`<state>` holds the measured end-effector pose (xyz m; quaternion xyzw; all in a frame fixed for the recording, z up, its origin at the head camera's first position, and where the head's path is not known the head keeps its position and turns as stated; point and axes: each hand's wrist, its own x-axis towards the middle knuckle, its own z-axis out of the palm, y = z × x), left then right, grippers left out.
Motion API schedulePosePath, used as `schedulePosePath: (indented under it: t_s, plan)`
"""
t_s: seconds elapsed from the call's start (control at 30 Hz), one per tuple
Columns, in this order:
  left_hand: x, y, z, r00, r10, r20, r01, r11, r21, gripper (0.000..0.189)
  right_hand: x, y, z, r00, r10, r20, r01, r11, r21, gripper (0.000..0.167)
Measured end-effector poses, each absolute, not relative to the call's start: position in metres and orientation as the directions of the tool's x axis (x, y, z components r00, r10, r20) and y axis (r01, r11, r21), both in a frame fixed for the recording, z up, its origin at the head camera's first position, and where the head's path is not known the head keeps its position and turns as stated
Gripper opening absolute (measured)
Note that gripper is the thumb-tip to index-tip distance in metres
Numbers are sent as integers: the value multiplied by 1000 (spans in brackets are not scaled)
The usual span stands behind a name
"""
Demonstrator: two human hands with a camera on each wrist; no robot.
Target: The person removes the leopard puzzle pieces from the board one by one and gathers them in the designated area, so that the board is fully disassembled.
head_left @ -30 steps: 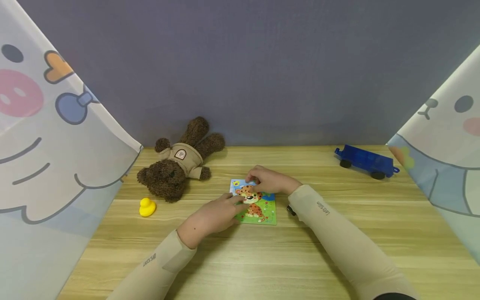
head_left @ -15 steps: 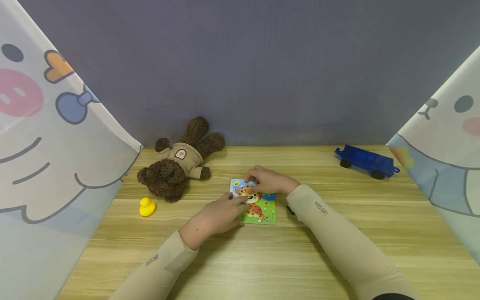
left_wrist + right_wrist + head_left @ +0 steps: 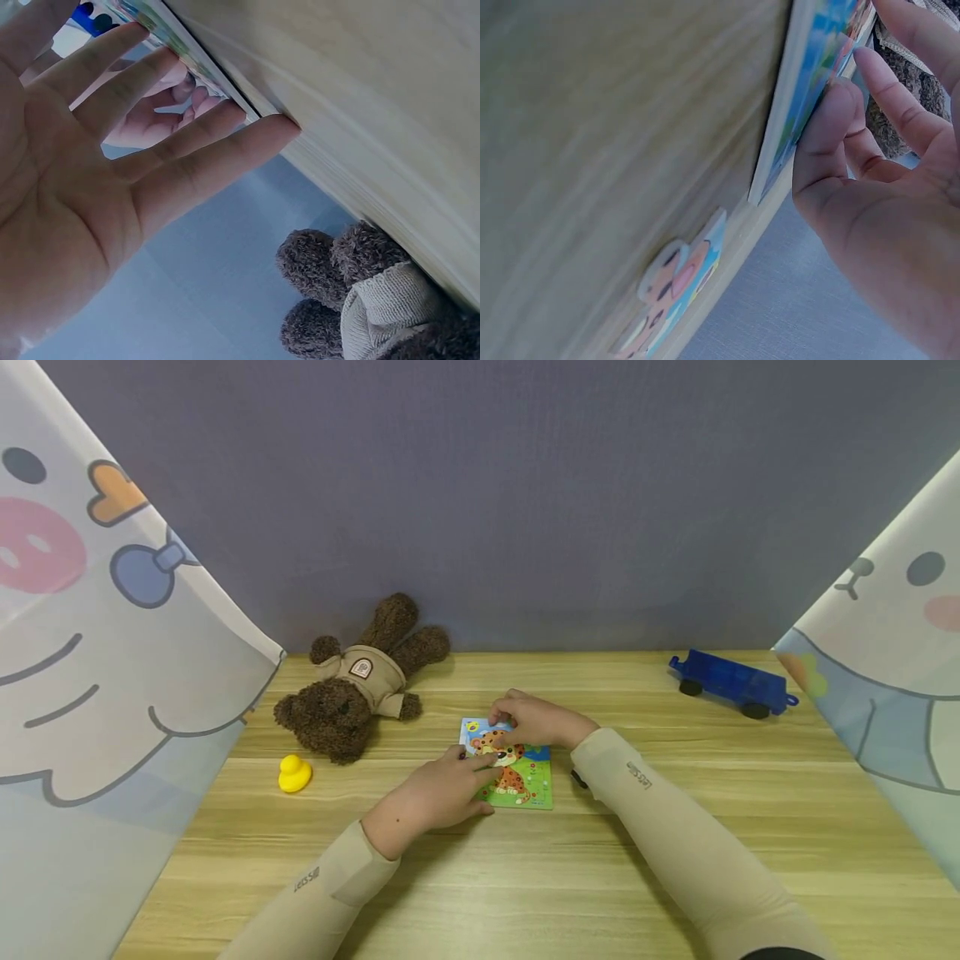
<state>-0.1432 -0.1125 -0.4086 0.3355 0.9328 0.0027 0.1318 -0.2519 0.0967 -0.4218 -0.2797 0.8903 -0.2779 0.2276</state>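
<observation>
A square jigsaw puzzle [image 3: 537, 792] with a spotted leopard cub on blue and green lies flat on the table. My left hand [image 3: 442, 789] reaches over its left side. In the left wrist view its fingers are spread and nearly straight, with tips at the puzzle's edge [image 3: 201, 58]. Across the puzzle's upper part lies my right hand [image 3: 543, 720], fingers bent, tips on the picture. The right wrist view has the thumb [image 3: 831, 124] against the puzzle's face, with nothing visibly pinched. Beside the puzzle lies a loose cut-out puzzle piece [image 3: 676, 292], mostly under my right forearm in the head view.
A brown teddy bear [image 3: 371, 670] in a beige top lies at the back left. Nearer to me is a yellow rubber duck [image 3: 295, 774]. A blue toy wagon [image 3: 731, 681] with black wheels stands at the back right. Printed cloths [image 3: 97, 610] border the table [image 3: 675, 777].
My left hand has slid slightly to the right along the puzzle, its thumb now further over the lower edge. My right hand has shifted only a little to the left; the puzzle stays put.
</observation>
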Motion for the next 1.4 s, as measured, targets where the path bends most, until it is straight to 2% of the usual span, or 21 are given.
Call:
schedulePosePath:
  t_s: [0.3,0.47,0.73,1.4]
  plan:
    - [-143,-112,-409,-738,632,-236,632,770,89,62,-255,97,-426,-733,-641,-227,-393,672,-628,24]
    - [-143,-112,-409,-741,628,-240,624,775,102,62,-257,98,-428,-723,-658,-208,-419,658,-626,16]
    - [-142,-112,-409,-748,620,-237,615,781,103,62,-255,96,-429,-736,-645,-207,-417,672,-612,23]
    - [-143,-112,-408,-737,631,-243,630,771,89,63,-262,96,-427,-704,-683,-197,-486,664,-568,19]
